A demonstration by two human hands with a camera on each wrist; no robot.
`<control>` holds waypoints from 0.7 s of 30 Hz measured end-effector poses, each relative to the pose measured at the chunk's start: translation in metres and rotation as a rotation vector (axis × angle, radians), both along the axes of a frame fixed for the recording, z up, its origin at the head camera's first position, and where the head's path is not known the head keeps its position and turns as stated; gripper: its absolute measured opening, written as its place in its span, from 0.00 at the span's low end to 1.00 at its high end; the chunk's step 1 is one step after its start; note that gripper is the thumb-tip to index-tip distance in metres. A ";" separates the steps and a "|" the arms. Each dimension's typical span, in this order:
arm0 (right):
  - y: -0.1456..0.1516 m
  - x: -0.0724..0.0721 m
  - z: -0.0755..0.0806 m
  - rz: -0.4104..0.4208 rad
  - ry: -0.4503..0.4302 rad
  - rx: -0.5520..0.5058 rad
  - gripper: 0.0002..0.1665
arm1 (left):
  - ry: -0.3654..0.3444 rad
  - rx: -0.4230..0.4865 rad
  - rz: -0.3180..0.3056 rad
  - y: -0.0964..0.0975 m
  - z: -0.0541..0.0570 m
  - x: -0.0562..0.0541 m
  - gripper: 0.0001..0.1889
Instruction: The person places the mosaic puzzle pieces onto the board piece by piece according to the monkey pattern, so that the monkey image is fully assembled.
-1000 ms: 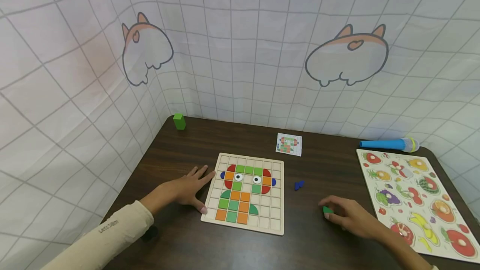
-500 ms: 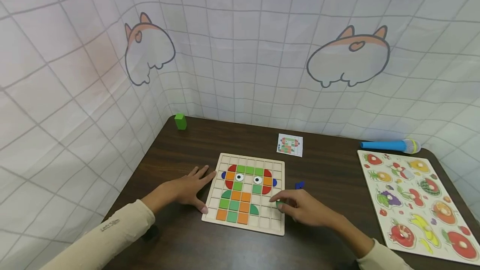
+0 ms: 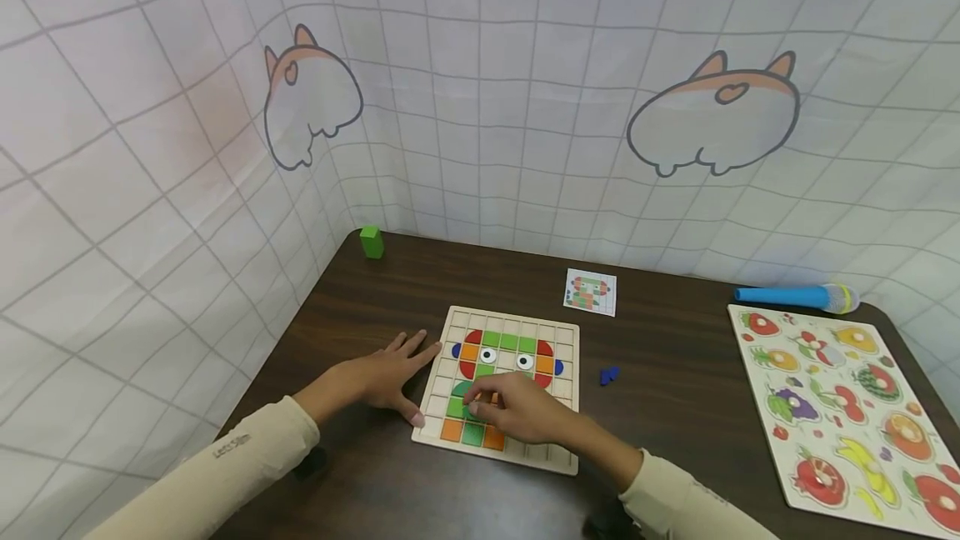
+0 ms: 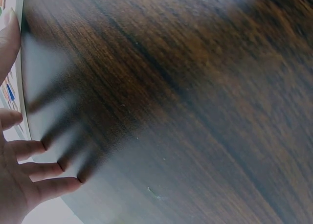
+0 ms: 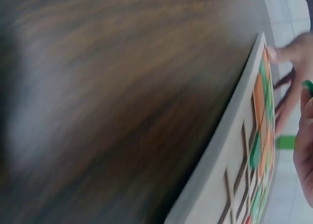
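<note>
A wooden grid board [image 3: 558,423] lies on the dark table, its cells partly filled with red, orange, green and blue tiles and two eye tiles. My right hand [image 3: 523,408] is above the board's lower left part. Between its thumb and fingers it pinches a green tile [image 5: 308,85], whose full shape the fingers hide. My left hand [image 3: 384,379] lies with spread fingers at the board's left edge. Its thumb touches the lower left corner, and the other fingers [image 4: 44,170] rest mostly on the table.
Small blue pieces [image 3: 609,376] lie right of the board. Behind it is a printed pattern card [image 3: 590,292]. A fruit puzzle board [image 3: 832,407] and a blue toy microphone [image 3: 795,298] are on the right. At the far left corner stands a green block [image 3: 372,242].
My right hand has carried the green tile leftward, from the table right of the board to over the board's lower left. The left hand stays at the board's edge.
</note>
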State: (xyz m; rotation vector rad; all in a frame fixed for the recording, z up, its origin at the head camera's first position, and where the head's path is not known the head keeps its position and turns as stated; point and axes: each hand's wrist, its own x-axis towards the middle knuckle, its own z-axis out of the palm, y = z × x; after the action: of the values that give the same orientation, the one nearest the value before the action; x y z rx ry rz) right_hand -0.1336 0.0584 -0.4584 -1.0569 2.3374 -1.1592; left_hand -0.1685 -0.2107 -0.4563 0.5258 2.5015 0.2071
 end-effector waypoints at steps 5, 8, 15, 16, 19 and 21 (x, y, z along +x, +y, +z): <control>-0.024 0.002 -0.006 -0.017 -0.004 0.026 0.08 | 0.005 -0.005 -0.012 0.000 0.001 0.001 0.62; -0.034 0.004 -0.010 -0.020 -0.017 0.043 0.08 | 0.004 -0.004 -0.018 0.000 0.002 0.001 0.63; -0.047 0.006 -0.011 -0.012 -0.021 0.114 0.13 | 0.005 0.001 -0.025 0.000 0.002 0.002 0.63; -0.048 0.007 -0.010 -0.009 -0.013 0.125 0.13 | 0.005 0.004 -0.023 0.000 0.001 0.002 0.63; -0.050 0.007 -0.009 -0.005 0.015 0.155 0.14 | 0.006 0.009 -0.023 -0.001 0.001 0.001 0.63; -0.051 0.007 -0.008 -0.011 0.024 0.168 0.13 | 0.006 0.009 -0.020 -0.001 0.002 0.001 0.63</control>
State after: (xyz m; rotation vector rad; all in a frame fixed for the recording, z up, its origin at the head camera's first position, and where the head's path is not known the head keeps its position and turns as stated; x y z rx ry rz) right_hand -0.1264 0.0071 -0.4666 -1.0049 2.4132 -0.9391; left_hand -0.1671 -0.2116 -0.4546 0.5559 2.5007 0.2093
